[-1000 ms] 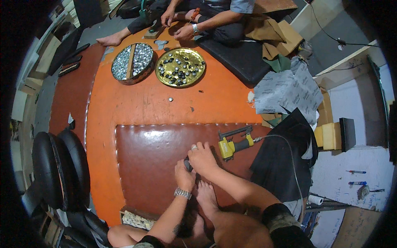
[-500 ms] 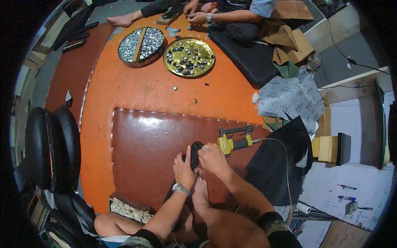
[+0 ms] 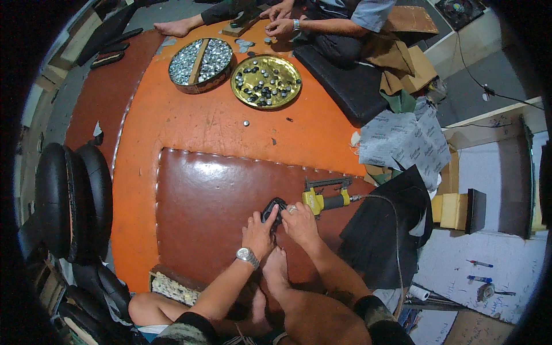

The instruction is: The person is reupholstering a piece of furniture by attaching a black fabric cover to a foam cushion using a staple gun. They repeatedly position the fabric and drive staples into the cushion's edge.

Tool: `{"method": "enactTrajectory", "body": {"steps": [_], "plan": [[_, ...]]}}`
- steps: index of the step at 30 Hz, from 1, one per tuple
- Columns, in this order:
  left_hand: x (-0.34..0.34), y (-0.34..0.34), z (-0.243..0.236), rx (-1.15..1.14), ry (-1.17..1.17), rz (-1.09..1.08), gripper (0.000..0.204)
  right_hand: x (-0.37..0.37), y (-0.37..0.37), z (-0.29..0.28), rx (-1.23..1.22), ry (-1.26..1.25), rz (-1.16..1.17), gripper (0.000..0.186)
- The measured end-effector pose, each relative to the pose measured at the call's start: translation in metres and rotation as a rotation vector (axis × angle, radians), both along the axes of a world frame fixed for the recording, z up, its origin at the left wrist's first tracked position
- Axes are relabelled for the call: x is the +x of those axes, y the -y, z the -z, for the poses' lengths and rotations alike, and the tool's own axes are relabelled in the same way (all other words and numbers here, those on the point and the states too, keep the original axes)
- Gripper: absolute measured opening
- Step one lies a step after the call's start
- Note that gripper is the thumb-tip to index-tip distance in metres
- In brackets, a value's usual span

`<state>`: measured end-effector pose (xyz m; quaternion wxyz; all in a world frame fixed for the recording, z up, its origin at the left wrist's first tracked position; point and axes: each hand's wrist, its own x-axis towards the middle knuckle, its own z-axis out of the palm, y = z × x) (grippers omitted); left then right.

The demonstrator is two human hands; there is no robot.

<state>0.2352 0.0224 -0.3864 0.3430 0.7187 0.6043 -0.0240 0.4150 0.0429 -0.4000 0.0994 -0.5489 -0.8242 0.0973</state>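
My left hand (image 3: 258,232), with a wristwatch on its wrist, and my right hand (image 3: 298,221), with a ring on one finger, meet over a small black piece (image 3: 272,209) lying on the dark brown leather panel (image 3: 207,195). Fingers of both hands grip the piece at its near end. A yellow and black pneumatic stapler (image 3: 323,198) lies just right of my right hand, its hose (image 3: 391,218) curving away to the right. My bare foot (image 3: 275,269) rests on the panel below the hands.
The panel lies on an orange sheet (image 3: 190,129). A round tin of silver studs (image 3: 201,62) and a brass tray of dark buttons (image 3: 266,81) stand at the far end, where another person's hands (image 3: 279,20) work. Black cushions (image 3: 72,195) are stacked left; black fabric (image 3: 382,236) lies right.
My hands have shifted slightly right and up on the panel, closing around the small black piece beside the stapler. The view has tilted, so the trays sit nearer the top.
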Motion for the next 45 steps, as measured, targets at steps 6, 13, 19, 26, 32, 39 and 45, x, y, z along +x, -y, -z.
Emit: {"method": "enactTrajectory", "body": {"steps": [6,13,19,26,32,39,45], "plan": [[0.001,-0.007,-0.001,0.017,-0.078,0.076,0.089,0.026,-0.003,-0.005,-0.221,-0.132,0.094,0.02],[0.003,-0.005,0.003,0.035,-0.115,0.097,0.096,0.076,-0.012,-0.017,-0.229,0.485,0.294,0.068],[0.007,0.001,0.004,0.095,-0.174,0.101,0.093,0.061,-0.026,-0.054,-0.507,0.262,0.306,0.065],[0.015,0.011,0.013,0.196,-0.202,0.046,0.092,0.028,0.002,-0.058,-0.688,-0.615,0.6,0.04],[0.016,0.012,0.013,0.2,-0.227,0.056,0.078,0.018,-0.008,-0.069,-0.734,-0.437,0.536,0.041],[0.016,0.014,0.02,0.235,-0.235,0.05,0.075,0.003,-0.014,-0.07,-0.659,-0.063,0.497,0.047],[-0.013,0.016,0.014,0.144,0.19,-0.159,0.081,0.033,0.003,-0.065,-0.3,-0.044,0.696,0.053]]}}
